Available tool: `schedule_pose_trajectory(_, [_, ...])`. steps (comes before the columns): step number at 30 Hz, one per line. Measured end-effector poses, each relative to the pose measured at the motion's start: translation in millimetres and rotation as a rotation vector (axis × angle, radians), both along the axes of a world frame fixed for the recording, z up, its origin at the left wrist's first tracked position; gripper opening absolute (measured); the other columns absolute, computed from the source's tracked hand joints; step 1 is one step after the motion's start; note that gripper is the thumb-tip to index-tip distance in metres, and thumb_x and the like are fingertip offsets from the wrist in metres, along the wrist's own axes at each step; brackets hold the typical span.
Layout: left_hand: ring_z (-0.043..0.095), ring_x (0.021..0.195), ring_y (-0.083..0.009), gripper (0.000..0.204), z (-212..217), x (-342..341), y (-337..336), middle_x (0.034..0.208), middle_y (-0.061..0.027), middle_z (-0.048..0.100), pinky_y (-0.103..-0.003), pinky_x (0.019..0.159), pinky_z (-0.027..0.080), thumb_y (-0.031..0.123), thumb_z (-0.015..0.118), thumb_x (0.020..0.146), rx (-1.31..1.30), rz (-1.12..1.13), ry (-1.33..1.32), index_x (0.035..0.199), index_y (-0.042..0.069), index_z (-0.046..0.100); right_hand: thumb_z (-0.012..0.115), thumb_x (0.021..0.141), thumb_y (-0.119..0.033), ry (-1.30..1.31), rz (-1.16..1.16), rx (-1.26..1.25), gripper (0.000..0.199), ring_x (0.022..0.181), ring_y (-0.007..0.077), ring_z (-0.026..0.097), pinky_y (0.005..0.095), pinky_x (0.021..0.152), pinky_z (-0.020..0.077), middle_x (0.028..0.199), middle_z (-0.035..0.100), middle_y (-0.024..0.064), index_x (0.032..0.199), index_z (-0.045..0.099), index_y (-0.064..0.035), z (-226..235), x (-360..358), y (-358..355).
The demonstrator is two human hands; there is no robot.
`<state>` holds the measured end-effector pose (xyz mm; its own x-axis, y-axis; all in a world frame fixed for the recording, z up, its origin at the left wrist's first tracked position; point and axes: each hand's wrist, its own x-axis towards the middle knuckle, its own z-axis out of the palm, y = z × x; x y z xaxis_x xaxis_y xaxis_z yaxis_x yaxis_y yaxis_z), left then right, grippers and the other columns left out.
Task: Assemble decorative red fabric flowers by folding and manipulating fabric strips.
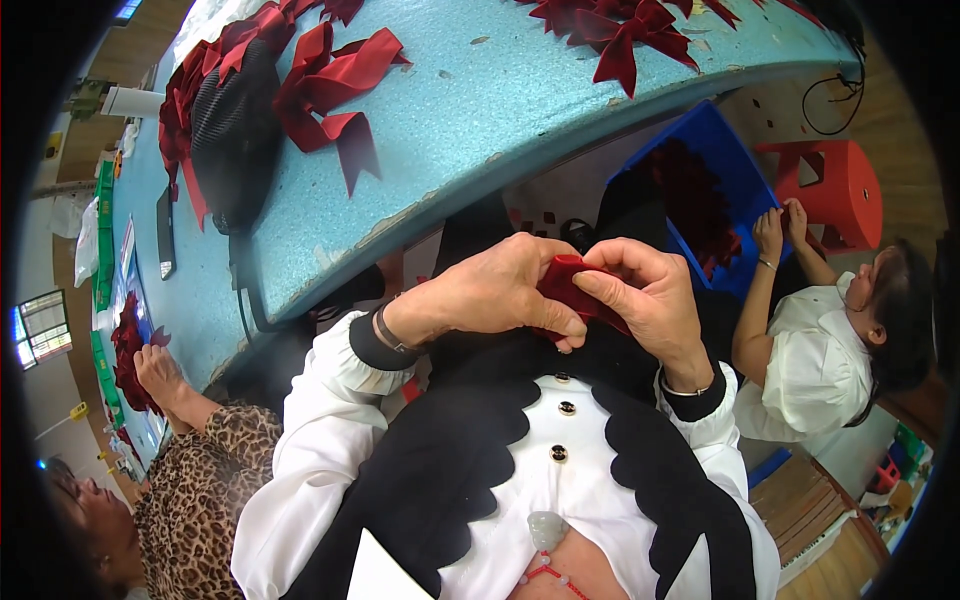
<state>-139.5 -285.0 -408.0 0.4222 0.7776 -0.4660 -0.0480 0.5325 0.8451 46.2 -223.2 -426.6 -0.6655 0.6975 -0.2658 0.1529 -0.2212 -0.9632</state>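
Nearest to me is the person's white shirt under a black scalloped vest, with dark buttons down the front and a pale pendant on a red cord. Just beyond the buttons, in front of the body and short of the bench edge, the two hands come together on a piece of red velvet. The left hand is curled around it from one side, thumb toward the cloth; the right hand pinches it between thumb and bent fingers. Both are closed down on the piece, which sits folded between them, partly hidden by the fingers.

Past the hands, to the right, a blue crate holds a heap of dark red pieces. Beside it is a red stool, and near that a co-worker in a white blouse. On the left, another co-worker in a leopard-print top has a hand on a red pile.

The pale blue bench curves across the far side. On it lie a large red bow, a black ribbed thing next to it, and more red bows farther right. A window glows beyond, at far left.
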Motion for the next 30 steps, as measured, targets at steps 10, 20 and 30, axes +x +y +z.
schedule_pose_trajectory(10, [0.066,0.07,-0.0131,0.031,-9,7,-1,0.08,-0.0093,0.068,-0.022,0.065,0.051,0.015,0.07,0.085,-0.053,0.132,-0.151,0.103,-0.007,0.059,0.069,0.086,-0.012,0.008,-0.049,0.086,0.013,0.063,0.0036,0.052,0.017,0.056,0.0406,0.071,0.062,-0.0011,0.083,0.065,-0.0002,-8,13,0])
schedule_pose_trajectory(20, [0.063,0.078,-0.0087,0.024,-16,12,4,0.086,-0.006,0.069,-0.022,0.072,0.052,0.013,0.068,0.087,-0.125,0.146,-0.103,0.102,-0.006,0.065,0.069,0.087,-0.013,0.072,-0.049,0.137,0.014,0.064,0.0029,0.051,0.0166,0.056,0.0395,0.073,0.06,-0.0017,0.083,0.064,-0.0005,-11,15,-3])
schedule_pose_trajectory(30, [0.065,0.079,-0.0101,0.021,-19,15,-1,0.089,-0.0078,0.07,-0.022,0.073,0.053,0.009,0.066,0.087,0.017,0.303,-0.068,0.105,-0.003,0.067,0.071,0.083,-0.007,0.107,-0.019,0.017,0.014,0.068,0.0062,0.058,0.0168,0.059,0.0453,0.077,0.062,0.0022,0.089,0.062,0.001,-12,27,4])
